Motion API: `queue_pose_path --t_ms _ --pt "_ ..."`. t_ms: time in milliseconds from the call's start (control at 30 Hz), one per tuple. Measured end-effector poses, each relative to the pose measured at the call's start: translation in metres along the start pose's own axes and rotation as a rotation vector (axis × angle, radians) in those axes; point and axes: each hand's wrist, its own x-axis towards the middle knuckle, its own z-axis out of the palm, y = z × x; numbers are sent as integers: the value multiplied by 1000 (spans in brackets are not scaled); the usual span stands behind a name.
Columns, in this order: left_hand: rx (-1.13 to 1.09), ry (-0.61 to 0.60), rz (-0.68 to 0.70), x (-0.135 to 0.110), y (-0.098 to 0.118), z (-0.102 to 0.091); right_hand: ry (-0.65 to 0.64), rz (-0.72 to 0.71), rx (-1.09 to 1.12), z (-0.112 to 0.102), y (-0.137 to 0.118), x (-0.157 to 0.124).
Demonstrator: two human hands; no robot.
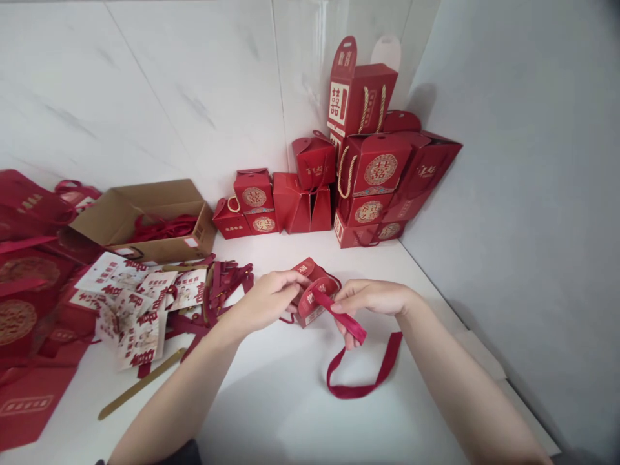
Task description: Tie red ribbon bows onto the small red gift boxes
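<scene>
A small red gift box (pixel 314 314) with rounded top flaps and a dark red cord stands on the white table between my hands. My left hand (pixel 276 297) is closed at the box's left side, its fingertips on the top flaps. On the other side, my right hand (pixel 363 300) pinches a crimson ribbon (pixel 349 323) between thumb and fingers. One end of the ribbon lies against the slot of the front flap; whether it passes through cannot be seen. Its long tail loops down onto the table to the right.
Red gift boxes (pixel 371 165) are stacked in the back right corner, with smaller boxes (pixel 254 194) beside them. An open cardboard carton (pixel 159 248) holds crimson ribbons. Printed cards (pixel 145 310), dark red strips (pixel 225 284) and a gold strip (pixel 140 385) lie left, beside red bags (pixel 33 316).
</scene>
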Motion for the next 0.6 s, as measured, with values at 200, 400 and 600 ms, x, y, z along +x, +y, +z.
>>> queue_pose_path --t_ms 200,400,600 --pt "-30 11 -45 3 2 1 39 -71 -17 1 1 3" --pt "59 36 1 7 -4 8 102 -133 -97 1 6 12" --pt "420 353 319 -1 5 7 654 -128 -550 12 -6 -1"
